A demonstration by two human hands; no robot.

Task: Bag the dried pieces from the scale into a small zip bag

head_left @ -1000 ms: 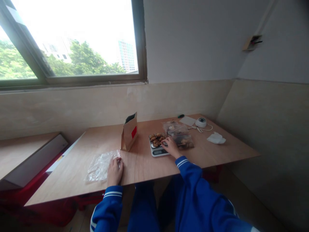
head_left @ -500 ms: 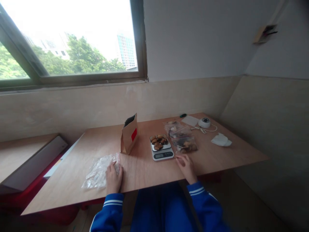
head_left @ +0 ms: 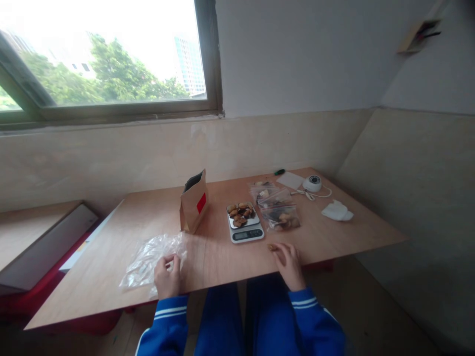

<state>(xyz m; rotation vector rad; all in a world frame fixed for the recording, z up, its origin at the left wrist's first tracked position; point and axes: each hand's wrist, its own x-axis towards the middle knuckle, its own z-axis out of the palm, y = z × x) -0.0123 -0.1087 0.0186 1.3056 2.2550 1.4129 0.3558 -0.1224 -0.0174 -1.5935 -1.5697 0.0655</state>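
Observation:
My left hand (head_left: pixel 167 277) is at the table's near edge, fingers curled on the edge of a pile of empty clear plastic bags (head_left: pixel 148 257). My right hand (head_left: pixel 288 262) rests near the front edge and pinches a small brown nut (head_left: pixel 273 246) at its fingertips. Just beyond it stands a small digital scale (head_left: pixel 245 233) with a heap of brown nuts (head_left: pixel 240 213) on its plate. A brown paper bag (head_left: pixel 193 201) with a red label stands open to the left of the scale. Filled clear bags of nuts (head_left: pixel 278 210) lie to the scale's right.
On the wooden table (head_left: pixel 222 262), at the far right, are a white round device with a cord (head_left: pixel 312 183), a white card (head_left: pixel 291 180), a green pen (head_left: pixel 279 172) and a crumpled tissue (head_left: pixel 337 211). A wall and window run behind; a low bench (head_left: pixel 44 237) sits left.
My right hand has drawn back from the scale to the table's front edge with a nut in its fingertips. My left hand has slid nearer and curled onto the plastic bags.

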